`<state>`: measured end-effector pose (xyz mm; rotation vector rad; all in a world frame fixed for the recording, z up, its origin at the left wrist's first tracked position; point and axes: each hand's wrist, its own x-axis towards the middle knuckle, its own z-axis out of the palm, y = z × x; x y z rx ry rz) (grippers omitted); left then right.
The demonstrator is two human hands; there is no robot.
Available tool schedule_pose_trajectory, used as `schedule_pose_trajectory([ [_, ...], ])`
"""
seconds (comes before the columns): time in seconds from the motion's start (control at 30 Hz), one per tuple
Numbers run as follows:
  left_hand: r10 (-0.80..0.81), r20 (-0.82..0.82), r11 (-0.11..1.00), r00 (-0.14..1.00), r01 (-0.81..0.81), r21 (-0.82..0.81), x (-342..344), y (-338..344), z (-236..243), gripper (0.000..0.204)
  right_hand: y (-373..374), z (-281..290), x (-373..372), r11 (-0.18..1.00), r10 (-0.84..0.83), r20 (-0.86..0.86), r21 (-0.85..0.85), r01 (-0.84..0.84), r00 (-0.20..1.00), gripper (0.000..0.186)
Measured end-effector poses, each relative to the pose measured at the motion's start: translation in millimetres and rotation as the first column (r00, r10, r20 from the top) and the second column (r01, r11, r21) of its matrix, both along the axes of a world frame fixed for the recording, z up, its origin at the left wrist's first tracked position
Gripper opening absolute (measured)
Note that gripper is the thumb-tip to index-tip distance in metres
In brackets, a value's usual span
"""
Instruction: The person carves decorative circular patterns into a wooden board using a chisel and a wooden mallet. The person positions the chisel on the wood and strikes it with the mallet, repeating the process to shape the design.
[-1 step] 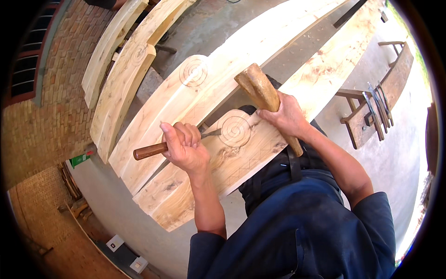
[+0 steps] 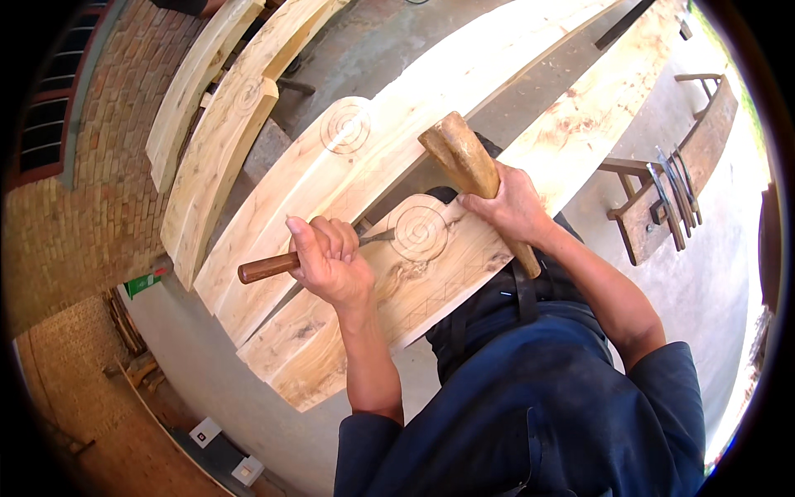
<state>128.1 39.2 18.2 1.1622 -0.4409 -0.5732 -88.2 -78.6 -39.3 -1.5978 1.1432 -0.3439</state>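
Observation:
My left hand (image 2: 331,261) is closed round a chisel (image 2: 269,268) with a brown wooden handle. Its metal blade points right, and the tip is at the left edge of a spiral (image 2: 419,234) marked on the near timber beam (image 2: 389,302). In my right hand (image 2: 517,207) is a wooden mallet (image 2: 460,153), gripped below its thick head, which is raised toward the upper left. The mallet's handle end sticks out below my fist. Faint zigzag lines run over the beam's face to the right of my left wrist.
Beyond the near beam lies a second long beam (image 2: 290,199) with its own spiral. More curved beams (image 2: 219,141) rest farther left by a brick wall (image 2: 116,182). At the right a low wooden bench (image 2: 638,228) carries several chisels (image 2: 675,195). A small green box (image 2: 143,283) lies at left.

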Motion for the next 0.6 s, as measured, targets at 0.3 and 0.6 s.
schedule_pose_trajectory([
  [0.3,0.011,0.004,1.0,1.0,-0.011,0.006,-1.4,-1.9,-1.7,0.061,-1.3,-2.3,-1.2,1.0,0.018,-0.002,0.012,-0.018,1.0,0.055],
  [0.6,0.082,0.016,0.996,0.996,-0.083,0.031,-1.5,-8.1,-3.8,0.064,-0.5,1.2,0.4,1.0,0.02,-0.006,0.014,-0.02,1.0,0.054],
])
